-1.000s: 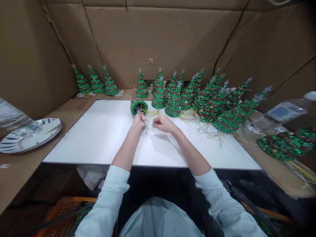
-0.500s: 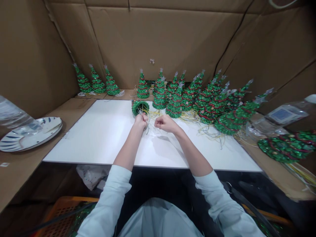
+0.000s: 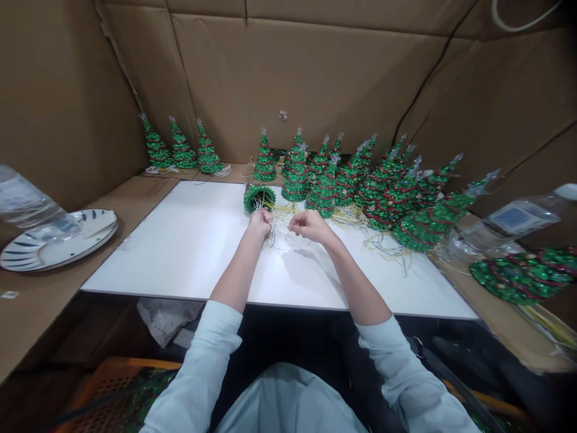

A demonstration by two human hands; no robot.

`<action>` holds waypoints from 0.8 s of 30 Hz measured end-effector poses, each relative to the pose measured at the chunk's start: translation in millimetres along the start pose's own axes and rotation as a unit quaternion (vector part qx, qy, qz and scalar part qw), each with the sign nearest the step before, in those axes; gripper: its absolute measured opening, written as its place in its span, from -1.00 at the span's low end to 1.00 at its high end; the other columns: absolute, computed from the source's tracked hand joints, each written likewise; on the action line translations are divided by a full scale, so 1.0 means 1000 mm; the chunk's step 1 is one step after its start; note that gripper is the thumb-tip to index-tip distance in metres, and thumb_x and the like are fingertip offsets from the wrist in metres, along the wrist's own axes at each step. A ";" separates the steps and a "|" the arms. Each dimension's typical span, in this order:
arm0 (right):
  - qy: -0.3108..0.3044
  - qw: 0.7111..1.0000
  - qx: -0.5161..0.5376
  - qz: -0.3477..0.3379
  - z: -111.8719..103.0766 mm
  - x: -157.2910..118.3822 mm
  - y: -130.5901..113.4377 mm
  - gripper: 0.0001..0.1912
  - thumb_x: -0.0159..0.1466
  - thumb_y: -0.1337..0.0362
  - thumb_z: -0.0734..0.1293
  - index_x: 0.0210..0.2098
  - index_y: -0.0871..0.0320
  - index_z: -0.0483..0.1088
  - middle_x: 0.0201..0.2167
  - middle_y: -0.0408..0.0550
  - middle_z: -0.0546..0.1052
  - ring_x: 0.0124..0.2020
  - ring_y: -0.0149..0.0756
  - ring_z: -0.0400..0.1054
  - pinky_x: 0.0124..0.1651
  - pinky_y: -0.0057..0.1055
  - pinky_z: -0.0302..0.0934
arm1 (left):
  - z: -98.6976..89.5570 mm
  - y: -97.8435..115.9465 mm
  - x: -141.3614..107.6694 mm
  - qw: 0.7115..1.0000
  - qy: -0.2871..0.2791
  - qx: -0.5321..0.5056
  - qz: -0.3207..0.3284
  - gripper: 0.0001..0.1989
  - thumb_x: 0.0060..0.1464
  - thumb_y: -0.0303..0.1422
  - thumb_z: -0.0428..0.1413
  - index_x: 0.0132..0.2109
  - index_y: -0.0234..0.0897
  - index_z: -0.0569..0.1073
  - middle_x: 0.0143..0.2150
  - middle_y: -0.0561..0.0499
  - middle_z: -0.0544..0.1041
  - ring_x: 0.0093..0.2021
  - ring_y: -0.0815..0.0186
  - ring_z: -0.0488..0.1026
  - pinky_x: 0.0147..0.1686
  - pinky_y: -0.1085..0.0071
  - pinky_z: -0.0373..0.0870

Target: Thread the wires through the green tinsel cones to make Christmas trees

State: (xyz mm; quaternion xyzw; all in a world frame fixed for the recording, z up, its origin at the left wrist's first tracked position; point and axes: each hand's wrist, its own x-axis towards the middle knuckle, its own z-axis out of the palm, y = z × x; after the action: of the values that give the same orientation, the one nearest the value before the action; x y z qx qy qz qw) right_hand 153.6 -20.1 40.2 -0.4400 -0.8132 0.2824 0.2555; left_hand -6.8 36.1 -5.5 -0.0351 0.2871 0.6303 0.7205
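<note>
A small green Christmas tree ornament [image 3: 247, 198] lies on its side on the white board, its hollow base facing me. White and yellow wires [image 3: 272, 233] come out of that opening. My left hand [image 3: 260, 222] is closed around the bunch of wires just in front of the base. To its right, my right hand [image 3: 309, 226] hovers over the board with thumb and fingers pinched together. Whether a thin wire end sits in that pinch is too small to make out.
Several finished-looking trees [image 3: 322, 189] stand along the board's back and right, wires trailing around them. Three trees [image 3: 183, 146] stand at the back left. A plate [image 3: 67, 255] with a plastic bottle [image 3: 33, 204] is on the left; another bottle [image 3: 518, 216] lies right. Cardboard walls [image 3: 315, 72] enclose the table.
The whole view has shifted slightly. My left hand keeps its grip on the wires by the tree's base, and my right hand has moved a little away from it to the right.
</note>
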 end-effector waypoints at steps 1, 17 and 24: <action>0.018 1.000 -0.007 0.004 0.000 0.000 0.000 -0.84 0.06 0.34 0.27 -0.53 0.29 0.46 -0.68 -0.13 0.43 -0.64 -0.50 0.23 -0.49 -0.55 0.07 | 0.000 0.001 -0.002 1.000 0.006 -0.001 0.000 -0.79 -0.01 -0.66 -0.14 -0.47 -0.28 0.10 -0.67 0.25 -0.10 -0.80 0.61 -0.13 -0.80 0.66 -0.22; 0.060 0.996 -0.066 -0.009 0.008 0.003 0.005 -0.86 0.10 0.37 0.27 -0.39 0.21 0.47 -0.46 -0.13 0.51 -0.51 -0.49 0.29 -0.32 -0.54 0.10 | 0.003 -0.001 -0.016 0.999 0.001 -0.006 0.038 -0.75 0.09 -0.32 -0.13 -0.53 -0.27 0.12 -0.72 0.23 -0.08 -0.79 0.56 -0.15 -0.81 0.59 -0.21; 0.014 0.997 -0.079 -0.007 0.011 0.003 0.005 -0.89 0.11 0.37 0.29 -0.43 0.21 0.47 -0.48 -0.12 0.51 -0.48 -0.47 0.30 -0.29 -0.53 0.10 | 0.009 -0.001 -0.021 0.999 0.018 -0.004 0.046 -0.65 0.18 -0.40 -0.20 -0.58 -0.25 -0.02 -0.74 0.22 -0.13 -0.81 0.57 -0.18 -0.81 0.61 -0.23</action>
State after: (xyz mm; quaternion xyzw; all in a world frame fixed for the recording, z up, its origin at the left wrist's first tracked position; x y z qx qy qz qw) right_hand 147.6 -17.7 29.4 -0.4568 -0.8324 0.2092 0.2339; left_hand -3.6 20.9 11.5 -0.0363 0.2983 0.6630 0.6856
